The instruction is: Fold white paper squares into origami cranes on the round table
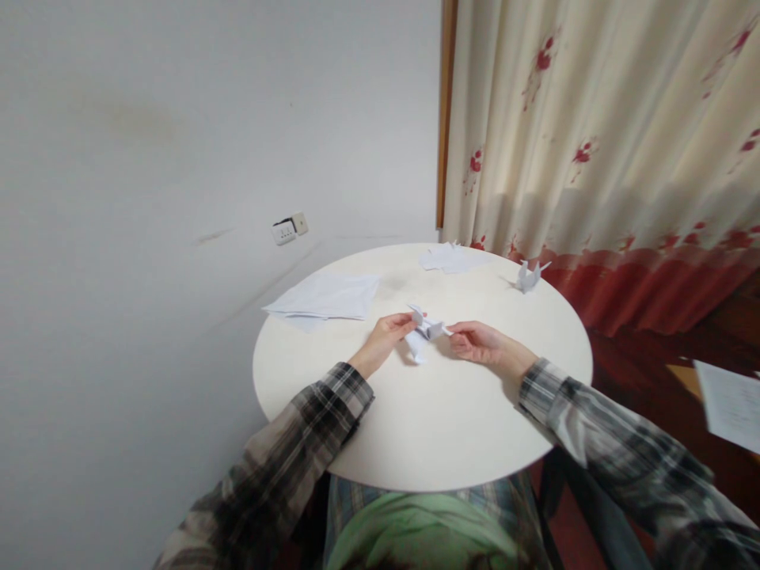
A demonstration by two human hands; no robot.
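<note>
A white origami crane (428,329) is between my two hands, just over the middle of the round white table (442,427). My left hand (385,336) pinches its left side between thumb and fingers. On the other side, my right hand (480,343) grips a thin pointed end of the folded paper, with the fingers curled in. One folded flap hangs down toward me. A second white origami crane (528,277) stands by the table's far right edge, apart from both hands.
A stack of white paper (325,296) lies at the table's left. Several loose white paper pieces (446,258) lie at the far edge. A wall with a socket (284,232) borders the left; a curtain (594,142) hangs behind right. A printed sheet (730,402) shows at far right.
</note>
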